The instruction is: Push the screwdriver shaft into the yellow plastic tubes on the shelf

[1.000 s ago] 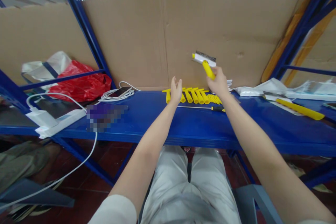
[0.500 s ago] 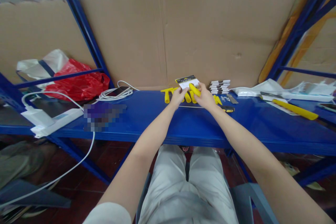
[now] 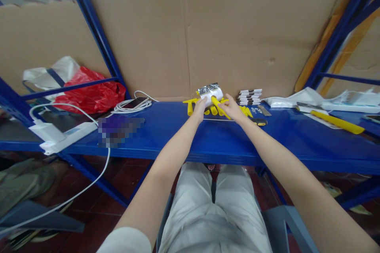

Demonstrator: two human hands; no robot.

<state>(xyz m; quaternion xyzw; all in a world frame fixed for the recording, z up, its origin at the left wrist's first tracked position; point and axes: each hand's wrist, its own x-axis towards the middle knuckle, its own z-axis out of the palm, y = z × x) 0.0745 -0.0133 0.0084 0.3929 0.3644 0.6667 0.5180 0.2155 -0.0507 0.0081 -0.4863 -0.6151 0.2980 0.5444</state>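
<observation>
My left hand (image 3: pixel 200 109) is closed on a white printed card (image 3: pixel 210 91) with a black-and-yellow top. The card curves round the head end of a yellow-handled tool, whose head is hidden. Its handle (image 3: pixel 220 108) slants down to the right. Close beside that handle is my right hand (image 3: pixel 232 109), fingers apart, the tips at or very near the handle. Several more yellow handles (image 3: pixel 190 108) lie on the blue bench beneath and behind my hands.
A stack of folded cards (image 3: pixel 249 97) stands right of my hands, with small yellow pieces (image 3: pixel 246 111) and a black-and-yellow cutter (image 3: pixel 259 122) before it. A long yellow-handled tool (image 3: pixel 338 121) lies farther right. Coiled white cable (image 3: pixel 130 104) and a power strip (image 3: pixel 71 136) are at left.
The card has gone from flat to curved round the tool's head. The handle now points lower right, and my right hand's fingers have loosened from it and spread.
</observation>
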